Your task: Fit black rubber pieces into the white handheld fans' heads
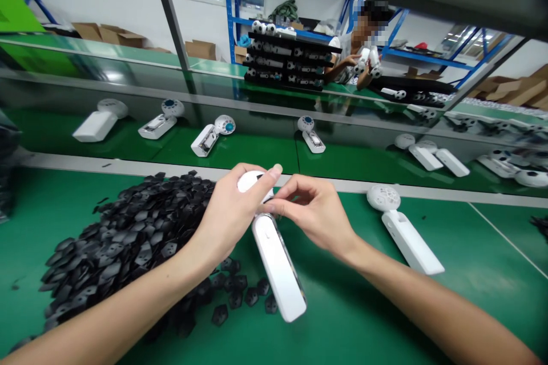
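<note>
My left hand is closed round the ball-shaped head of a white handheld device, its thumb lying across the head. The device's long handle slants down towards me, with a dark gap along its right side. At the head's lower right edge, my right hand has thumb and forefinger pinched together; what sits between them is mostly hidden. A dark spot shows on the head beside my left thumb. Left of the device spreads a big heap of black pentagon-shaped pieces, with several loose ones beneath my left wrist.
Another white device lies to the right on the green table. Beyond a pale rail, several more devices rest on a green belt. Across it, a person holds ball-headed devices beside stacked black trays.
</note>
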The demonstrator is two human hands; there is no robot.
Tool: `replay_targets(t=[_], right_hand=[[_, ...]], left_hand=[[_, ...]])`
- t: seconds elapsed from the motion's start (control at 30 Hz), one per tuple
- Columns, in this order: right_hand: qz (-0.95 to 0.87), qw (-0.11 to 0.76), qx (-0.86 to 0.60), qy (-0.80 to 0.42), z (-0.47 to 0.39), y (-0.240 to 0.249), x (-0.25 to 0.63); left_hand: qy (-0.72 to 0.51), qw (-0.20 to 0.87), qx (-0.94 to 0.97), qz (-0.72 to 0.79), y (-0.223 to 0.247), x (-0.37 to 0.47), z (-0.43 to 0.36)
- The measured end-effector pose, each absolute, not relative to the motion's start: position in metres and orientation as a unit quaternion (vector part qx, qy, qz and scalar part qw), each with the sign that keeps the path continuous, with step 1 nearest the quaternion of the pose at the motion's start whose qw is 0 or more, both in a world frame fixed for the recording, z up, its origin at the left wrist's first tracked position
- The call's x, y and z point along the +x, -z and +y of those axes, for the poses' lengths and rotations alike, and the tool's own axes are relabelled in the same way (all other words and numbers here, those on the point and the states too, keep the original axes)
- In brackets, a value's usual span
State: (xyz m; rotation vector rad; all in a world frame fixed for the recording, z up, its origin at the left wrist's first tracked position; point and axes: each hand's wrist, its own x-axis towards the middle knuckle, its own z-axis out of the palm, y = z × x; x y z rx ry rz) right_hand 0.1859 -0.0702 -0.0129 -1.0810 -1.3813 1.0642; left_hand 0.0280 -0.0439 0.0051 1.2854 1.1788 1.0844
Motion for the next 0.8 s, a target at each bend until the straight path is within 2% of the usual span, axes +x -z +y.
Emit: replay_targets(t=[0.17, 0.33, 0.53, 0.6, 0.67, 0.73, 0.8], right_hand=[[-0.576, 0.523, -0.442, -0.447, -0.067, 0.005, 0.19], [-0.615, 0.433, -0.477, -0.456, -0.07, -0.007, 0.198], [-0.698, 0.455, -0.504, -0.227, -0.074, -0.001, 0.197], [-0.704, 0.465, -0.501, -0.193, -0.072, -0.003, 0.204], [-0.703, 0.464, -0.505, -0.186, -0.074, -0.005, 0.214], [-0.714, 0.403, -0.529, -0.22, -0.087, -0.004, 0.224], [-0.738, 0.276, -0.544, -0.288, -0.109, 0.004, 0.229]], left_hand=[[-0.45, 0.453, 0.577, 0.51, -0.014, 0.029, -0.047], [-0.418, 0.456, 0.594, 0.514, -0.019, 0.029, -0.051], [-0.43, 0.52, 0.574, 0.465, -0.021, 0.032, -0.05], [-0.448, 0.5, 0.593, 0.445, -0.024, 0.03, -0.047], [-0.489, 0.432, 0.621, 0.433, -0.026, 0.026, -0.042], [-0.545, 0.348, 0.638, 0.417, -0.026, 0.021, -0.036], [-0.576, 0.283, 0.654, 0.401, -0.022, 0.017, -0.03]])
